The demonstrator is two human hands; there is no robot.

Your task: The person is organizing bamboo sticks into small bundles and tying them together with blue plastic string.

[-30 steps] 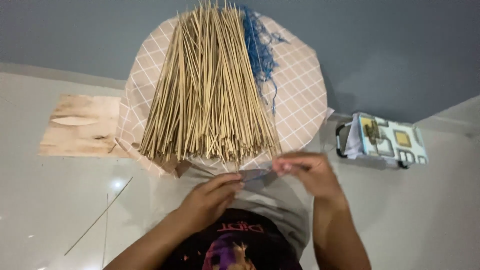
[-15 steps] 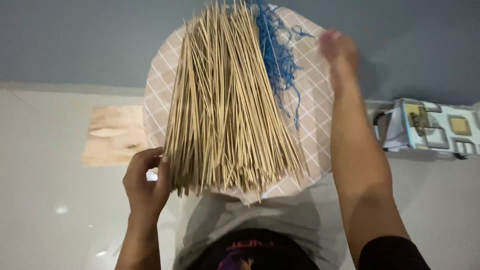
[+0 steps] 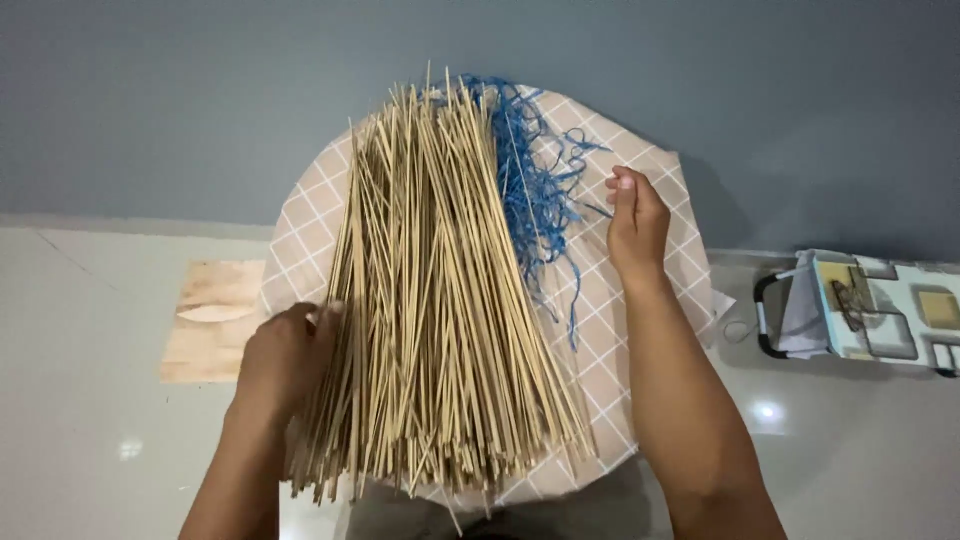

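A thick fan of thin pale bamboo sticks (image 3: 430, 300) lies on a round surface covered in a tan cloth with a white grid (image 3: 640, 330). A tangle of frayed blue string (image 3: 535, 195) rests beside the sticks' far right side. My left hand (image 3: 285, 355) presses against the left edge of the stick pile near its front end. My right hand (image 3: 635, 225) reaches to the far right of the cloth, fingers curled together at a strand of the blue string.
A pale wooden board (image 3: 210, 320) lies on the glossy white floor (image 3: 90, 420) to the left. A patterned box with a black handle (image 3: 865, 315) sits at the right. A grey-blue wall (image 3: 200, 100) rises behind.
The view has tilted down. My right hand came down from above the cloth to the blue string. My left hand slid further in against the sticks' left edge.
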